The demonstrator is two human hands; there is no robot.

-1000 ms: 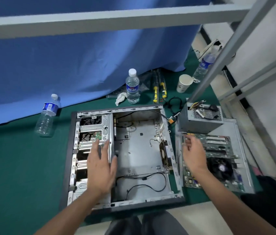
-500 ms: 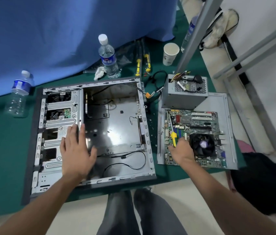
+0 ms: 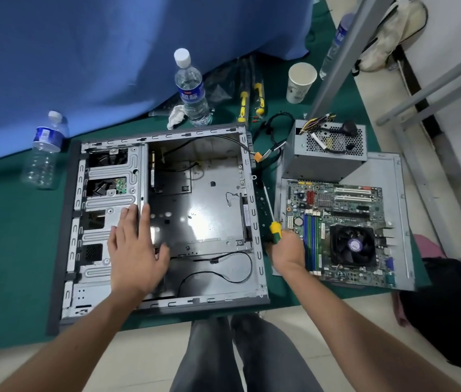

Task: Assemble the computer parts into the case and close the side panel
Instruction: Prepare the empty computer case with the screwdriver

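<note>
Two bare hands work: the left hand (image 3: 136, 250) rests flat, fingers spread, on the open grey metal computer case (image 3: 164, 219) lying on green cloth, while the right hand (image 3: 287, 248) grips a yellow-and-green-handled screwdriver (image 3: 273, 222) beside the green motherboard (image 3: 342, 230).

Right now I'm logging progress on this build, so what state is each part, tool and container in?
Computer case: lying flat, side open, no board inside.
Motherboard: outside the case, on the side panel.
Power supply: outside, cables loose.
Screwdriver: gripped by the right hand.
Left hand: fingers straight, over the drive cage.
Standing bottle: upright, capped.
Lying bottle: on its side, capped.
Paper cup: upright.
</note>
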